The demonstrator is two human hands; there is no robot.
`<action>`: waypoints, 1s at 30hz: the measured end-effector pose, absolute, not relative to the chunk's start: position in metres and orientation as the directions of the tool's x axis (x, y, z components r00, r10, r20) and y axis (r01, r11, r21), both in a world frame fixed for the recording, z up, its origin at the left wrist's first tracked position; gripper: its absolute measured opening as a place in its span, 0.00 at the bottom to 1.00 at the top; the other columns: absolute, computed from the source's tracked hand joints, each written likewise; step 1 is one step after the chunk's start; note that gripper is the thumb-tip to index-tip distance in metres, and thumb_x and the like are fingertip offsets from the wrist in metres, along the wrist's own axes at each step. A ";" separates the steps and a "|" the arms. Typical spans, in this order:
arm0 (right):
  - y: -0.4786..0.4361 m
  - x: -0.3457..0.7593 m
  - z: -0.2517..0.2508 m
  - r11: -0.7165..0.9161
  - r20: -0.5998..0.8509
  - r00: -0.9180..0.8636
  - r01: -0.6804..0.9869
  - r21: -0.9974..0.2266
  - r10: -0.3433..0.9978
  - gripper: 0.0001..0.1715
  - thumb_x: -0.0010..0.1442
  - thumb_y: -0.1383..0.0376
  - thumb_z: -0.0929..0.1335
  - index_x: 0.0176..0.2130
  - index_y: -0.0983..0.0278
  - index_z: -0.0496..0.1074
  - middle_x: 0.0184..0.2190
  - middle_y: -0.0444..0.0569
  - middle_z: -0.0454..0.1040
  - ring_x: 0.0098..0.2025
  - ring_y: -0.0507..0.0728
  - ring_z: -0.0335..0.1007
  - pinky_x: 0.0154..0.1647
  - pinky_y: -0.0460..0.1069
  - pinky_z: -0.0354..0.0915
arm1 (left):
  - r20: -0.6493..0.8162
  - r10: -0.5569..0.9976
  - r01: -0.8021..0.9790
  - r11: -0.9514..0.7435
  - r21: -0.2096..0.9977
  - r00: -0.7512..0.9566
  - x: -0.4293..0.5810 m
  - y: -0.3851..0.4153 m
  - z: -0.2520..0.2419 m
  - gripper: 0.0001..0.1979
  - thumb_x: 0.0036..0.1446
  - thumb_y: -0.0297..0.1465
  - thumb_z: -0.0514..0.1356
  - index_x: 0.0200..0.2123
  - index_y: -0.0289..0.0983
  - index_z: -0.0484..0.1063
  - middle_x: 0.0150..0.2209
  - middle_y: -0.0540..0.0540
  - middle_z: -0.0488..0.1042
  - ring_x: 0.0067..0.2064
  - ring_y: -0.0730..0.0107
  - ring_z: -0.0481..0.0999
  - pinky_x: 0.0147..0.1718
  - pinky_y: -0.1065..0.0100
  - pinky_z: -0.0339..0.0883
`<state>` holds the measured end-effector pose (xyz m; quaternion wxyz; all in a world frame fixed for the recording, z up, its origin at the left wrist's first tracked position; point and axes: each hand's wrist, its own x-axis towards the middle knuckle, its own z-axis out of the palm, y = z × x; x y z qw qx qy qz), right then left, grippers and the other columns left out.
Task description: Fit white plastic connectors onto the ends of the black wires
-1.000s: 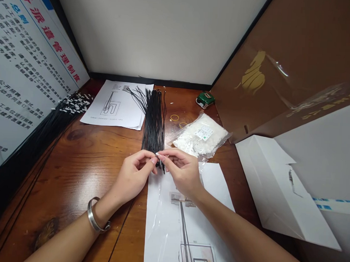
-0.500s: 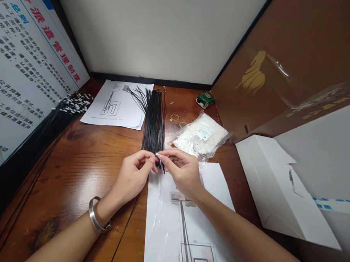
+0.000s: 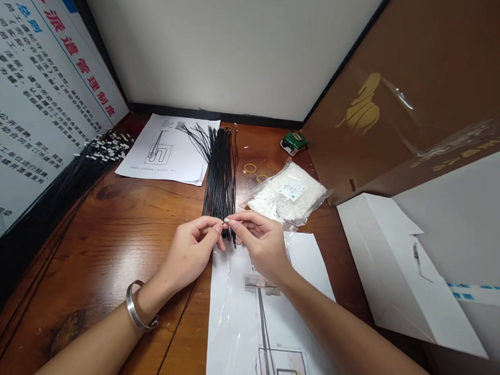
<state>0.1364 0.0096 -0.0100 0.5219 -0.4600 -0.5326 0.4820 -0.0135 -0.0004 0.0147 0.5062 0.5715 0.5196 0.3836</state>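
Note:
My left hand (image 3: 192, 250) pinches the end of a thin black wire between thumb and forefinger, at the near end of a bundle of black wires (image 3: 220, 172). Fingertip to fingertip with it, my right hand (image 3: 266, 246) grips a tiny white connector (image 3: 227, 221) at that wire's end. Whether the wire sits inside the connector is too small to tell. Under and in front of my hands lies a printed drawing (image 3: 235, 330) in clear plastic. A clear bag of white connectors (image 3: 291, 192) rests beyond my right hand.
At the left lies a large bundle of black wires with white ends (image 3: 106, 148). Another drawing sheet (image 3: 163, 167) is at the back left. A green tape measure (image 3: 294, 143) and yellow rubber bands (image 3: 250, 168) lie behind. A white box (image 3: 391, 260) and brown carton (image 3: 424, 79) stand right.
Both hands stay nearly where they were. The right fingertips have shifted slightly around the small white connector, which now shows less.

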 end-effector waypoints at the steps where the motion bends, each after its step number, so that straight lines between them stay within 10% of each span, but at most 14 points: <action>1: 0.010 0.136 -0.010 0.116 0.116 -0.034 -0.013 -0.993 0.993 0.07 0.54 0.62 0.71 0.31 0.64 0.77 0.27 0.49 0.79 0.24 0.51 0.71 0.21 0.46 0.65 | -0.092 0.981 0.206 0.056 0.977 0.170 -0.014 -0.001 0.014 0.13 0.59 0.33 0.55 0.25 0.35 0.71 0.22 0.50 0.71 0.26 0.72 0.67 0.27 0.71 0.61; 30: 0.009 0.135 -0.014 0.194 0.192 -0.054 0.029 -0.981 0.980 0.04 0.54 0.65 0.70 0.30 0.64 0.76 0.28 0.47 0.74 0.24 0.49 0.67 0.22 0.47 0.64 | -0.053 0.988 0.159 0.030 0.987 0.142 -0.012 0.001 0.010 0.07 0.58 0.31 0.58 0.29 0.35 0.72 0.28 0.49 0.75 0.31 0.72 0.73 0.32 0.72 0.65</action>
